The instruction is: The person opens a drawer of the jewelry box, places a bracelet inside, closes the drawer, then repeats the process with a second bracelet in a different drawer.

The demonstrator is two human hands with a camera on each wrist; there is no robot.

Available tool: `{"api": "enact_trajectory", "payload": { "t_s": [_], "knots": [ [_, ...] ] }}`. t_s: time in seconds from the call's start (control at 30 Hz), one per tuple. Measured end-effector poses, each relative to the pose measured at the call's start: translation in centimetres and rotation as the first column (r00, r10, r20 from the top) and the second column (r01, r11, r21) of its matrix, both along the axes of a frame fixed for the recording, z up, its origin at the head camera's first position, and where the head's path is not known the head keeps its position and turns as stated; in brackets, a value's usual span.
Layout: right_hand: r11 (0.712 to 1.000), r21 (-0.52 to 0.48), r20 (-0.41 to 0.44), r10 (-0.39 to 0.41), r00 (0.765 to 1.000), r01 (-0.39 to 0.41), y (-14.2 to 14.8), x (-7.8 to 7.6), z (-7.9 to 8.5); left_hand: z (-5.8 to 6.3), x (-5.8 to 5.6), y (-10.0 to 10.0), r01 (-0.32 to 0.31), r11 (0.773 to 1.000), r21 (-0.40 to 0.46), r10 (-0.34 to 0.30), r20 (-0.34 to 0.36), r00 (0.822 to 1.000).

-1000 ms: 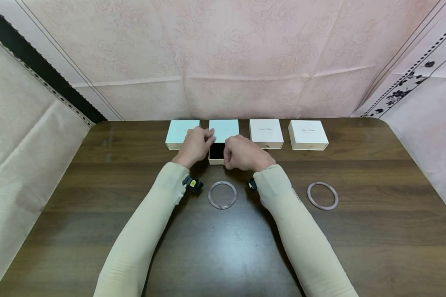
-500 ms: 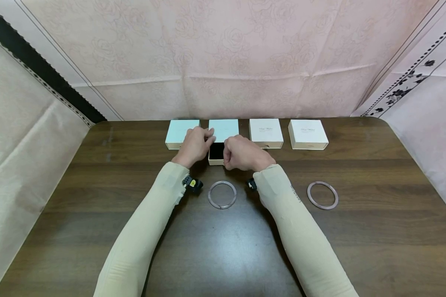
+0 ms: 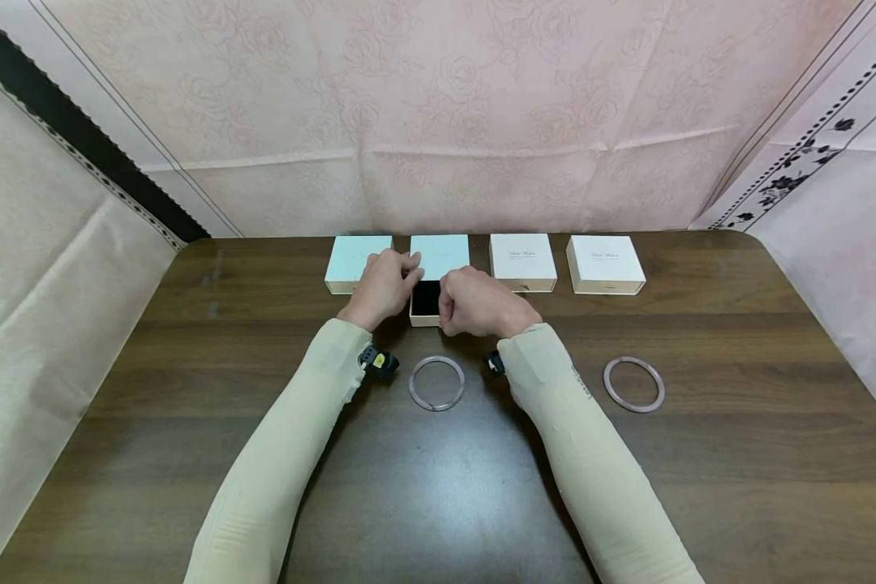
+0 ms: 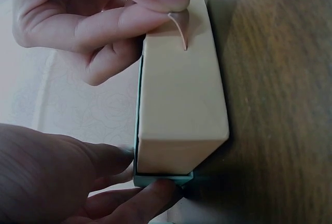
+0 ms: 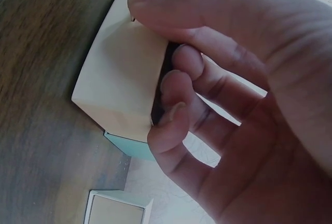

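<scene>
Teal drawer box: partly hidden at four o'clock by right hand pinching ribbon pull; gripped at nine o'clock by left hand.

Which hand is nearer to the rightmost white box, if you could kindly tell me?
The right: the right hand is left of the rightmost white box, pinching a ribbon tab. The left hand is farther left, holding the teal sleeve.
</scene>
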State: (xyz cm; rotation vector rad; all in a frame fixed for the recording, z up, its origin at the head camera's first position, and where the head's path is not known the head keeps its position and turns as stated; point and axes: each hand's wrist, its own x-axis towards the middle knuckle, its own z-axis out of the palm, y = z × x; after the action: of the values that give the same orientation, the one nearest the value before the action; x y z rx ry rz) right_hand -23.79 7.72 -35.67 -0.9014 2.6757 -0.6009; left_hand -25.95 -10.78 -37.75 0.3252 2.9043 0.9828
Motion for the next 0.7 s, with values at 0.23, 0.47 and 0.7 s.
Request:
{"api": "enact_trajectory", "payload": {
  "t_s": [0.23, 0.47, 0.7],
  "knots": [
    [1.000, 0.005, 0.007, 0.007, 1.000, -0.007, -0.07, 0.09, 0.04, 0.09, 0.03, -0.02, 0.001, 1.000, -0.003, -0.001, 0.005, 1.000],
    [1.000, 0.008, 0.005, 0.007, 1.000, -0.007, -0.14, 0.17, 0.03, -0.01, -0.08, -0.04, 0.003, 1.000, -0.001, -0.003, 0.000, 1.000],
    [1.000, 0.016, 0.011, 0.018, 1.000, -0.018, -0.13, 0.21, 0.07, 0.10, -0.05, -0.03, 0.004, 1.000, -0.007, -0.004, 0.003, 1.000]
  ]
}}
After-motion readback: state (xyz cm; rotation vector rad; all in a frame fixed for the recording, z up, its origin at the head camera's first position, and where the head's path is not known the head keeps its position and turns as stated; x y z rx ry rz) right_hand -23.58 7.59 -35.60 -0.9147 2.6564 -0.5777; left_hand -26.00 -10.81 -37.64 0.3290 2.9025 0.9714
